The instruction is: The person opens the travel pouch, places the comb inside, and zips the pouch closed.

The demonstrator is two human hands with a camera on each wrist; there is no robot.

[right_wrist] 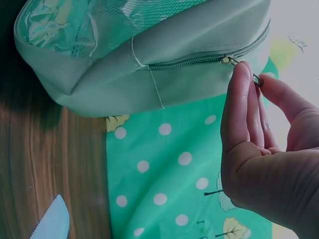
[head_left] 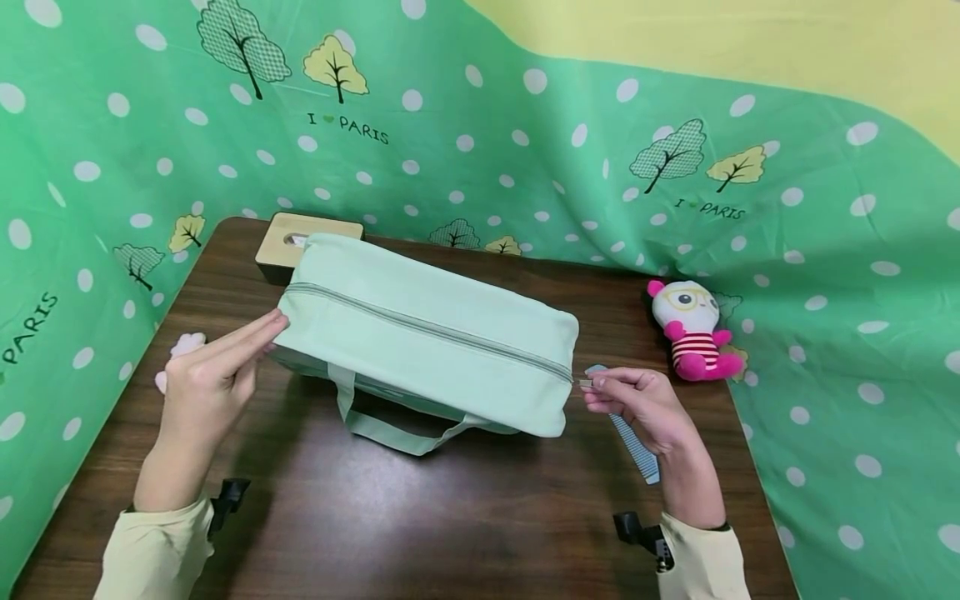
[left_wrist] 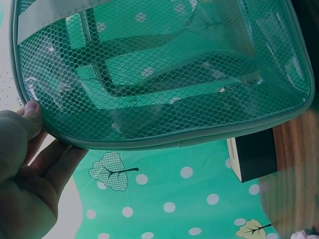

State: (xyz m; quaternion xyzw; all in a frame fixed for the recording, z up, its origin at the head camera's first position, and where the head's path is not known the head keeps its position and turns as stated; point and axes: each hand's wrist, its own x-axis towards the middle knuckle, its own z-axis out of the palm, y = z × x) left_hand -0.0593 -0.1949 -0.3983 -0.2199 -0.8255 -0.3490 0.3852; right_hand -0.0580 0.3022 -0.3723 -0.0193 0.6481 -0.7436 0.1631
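Note:
A mint-green zippered bag [head_left: 435, 325] stands on the table, its zipper running along the top and a strap handle on the near side. Its see-through mesh side [left_wrist: 164, 89] faces the left wrist camera. At the left end my left hand [head_left: 217, 367] grips the bag's corner, with the thumb on the mesh side and the fingers round the edge. My right hand [head_left: 637, 404] pinches the small metal zipper pull [right_wrist: 257, 79] between thumb and fingers at the right end. The zipper [head_left: 442, 329] looks drawn shut along the top. What is inside cannot be made out.
A wooden-topped tissue box [head_left: 322, 227] stands behind the bag's left end. A blue comb [head_left: 636, 450] lies under the right hand. A panda-like plush toy [head_left: 693, 329] sits at the right edge. A pale pink item [head_left: 187, 343] is partly hidden by the left hand.

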